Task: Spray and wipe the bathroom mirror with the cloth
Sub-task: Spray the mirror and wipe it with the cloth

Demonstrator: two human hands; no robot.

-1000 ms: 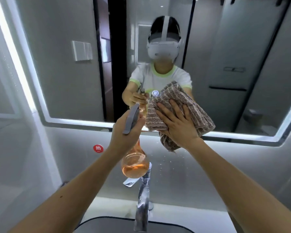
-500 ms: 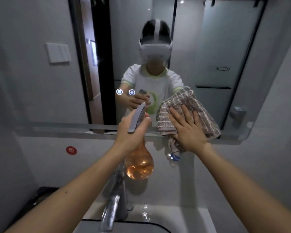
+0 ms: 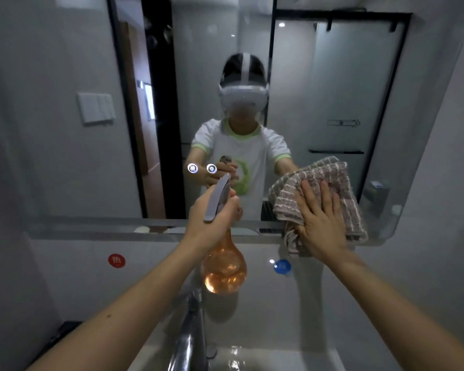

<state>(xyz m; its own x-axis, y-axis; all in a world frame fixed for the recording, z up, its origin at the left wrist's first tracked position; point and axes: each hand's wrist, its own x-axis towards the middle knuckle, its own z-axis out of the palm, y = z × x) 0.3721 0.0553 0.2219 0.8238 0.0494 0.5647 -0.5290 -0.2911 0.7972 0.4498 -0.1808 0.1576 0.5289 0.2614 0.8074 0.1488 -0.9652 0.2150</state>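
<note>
Wiping step in hand, judging by the pose: right hand [image 3: 320, 223] spread flat, fingers open, pressing the cloth [image 3: 319, 195] against the mirror [image 3: 332, 89] at its lower right corner, a fold of cloth hanging over the bottom edge. Left hand [image 3: 212, 218] closed around the neck of the bottle [image 3: 224, 269], held up just short of the glass near the middle of the bottom edge, grey trigger head [image 3: 218, 199] pointing at the mirror; whether a finger is squeezing the trigger cannot be told. No spray mist or wet streaks visible on the glass, so hard to say how much is already done. Next move probably calls for firm, even pressure and long overlapping strokes away from that corner, across and up toward the untouched upper glass, with the bottle kept clear of the cloth's path. Cloth thick and woven, brownish with pale stripes, bunched in soft folds, likely absorbent and grippy under the palm. Bottle round-bellied, clear, amber liquid catching light inside. Mirror smooth, rounded at the corner, reflecting the person. Below, a chrome tap [image 3: 190, 330] and the glossy white basin [image 3: 292, 357], wet-looking near the tap.
</note>
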